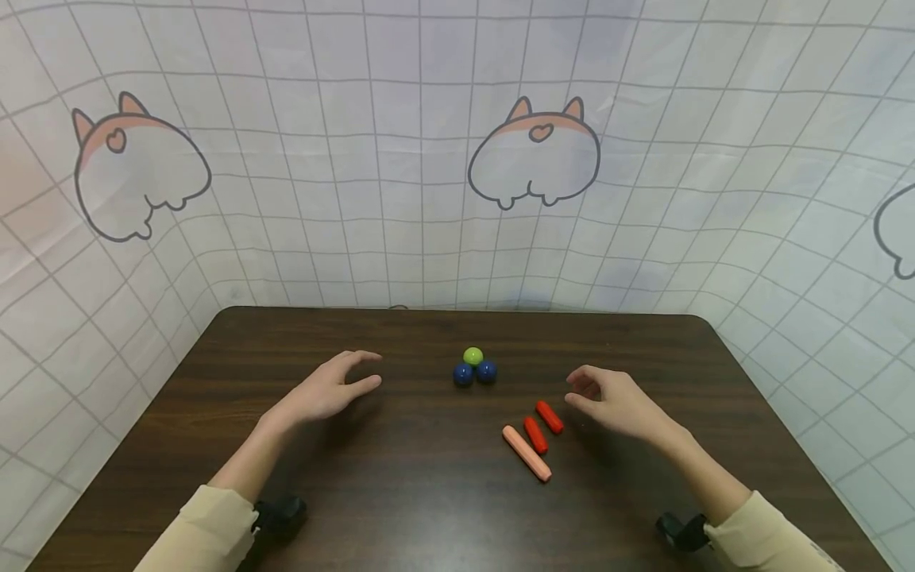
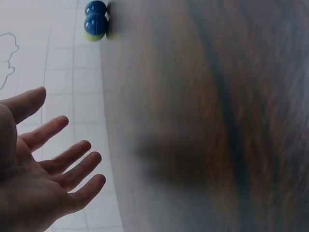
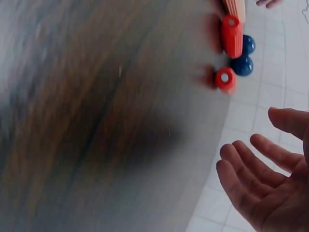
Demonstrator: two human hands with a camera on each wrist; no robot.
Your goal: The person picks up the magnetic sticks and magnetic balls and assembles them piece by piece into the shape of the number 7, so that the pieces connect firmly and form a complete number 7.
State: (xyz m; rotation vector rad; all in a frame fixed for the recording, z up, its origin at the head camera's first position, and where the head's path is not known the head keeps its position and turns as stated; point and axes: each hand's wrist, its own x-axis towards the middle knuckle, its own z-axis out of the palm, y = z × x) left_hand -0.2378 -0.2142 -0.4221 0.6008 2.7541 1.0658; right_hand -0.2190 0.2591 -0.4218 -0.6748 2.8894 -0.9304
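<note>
My left hand point(image 1: 330, 389) hovers over the left part of the table with fingers spread and relaxed, holding nothing. On the right, my right hand point(image 1: 609, 399) is loosely bent above the table, also holding nothing. Nearest to it lies a short red stick point(image 1: 550, 417), with a second red stick point(image 1: 536, 435) beside it and a longer, pale orange sausage-like stick point(image 1: 526, 454) after that. Two dark blue balls point(image 1: 463, 374) and one lime green ball point(image 1: 473, 357) sit clustered between the hands. In the left wrist view the fingers point(image 2: 79, 166) are apart.
The dark wooden table point(image 1: 400, 492) has rounded far corners. Behind it and at both sides hangs a white grid-patterned curtain point(image 1: 322, 199) with corgi drawings. Black wrist straps point(image 1: 282, 516) sit at both cuffs.
</note>
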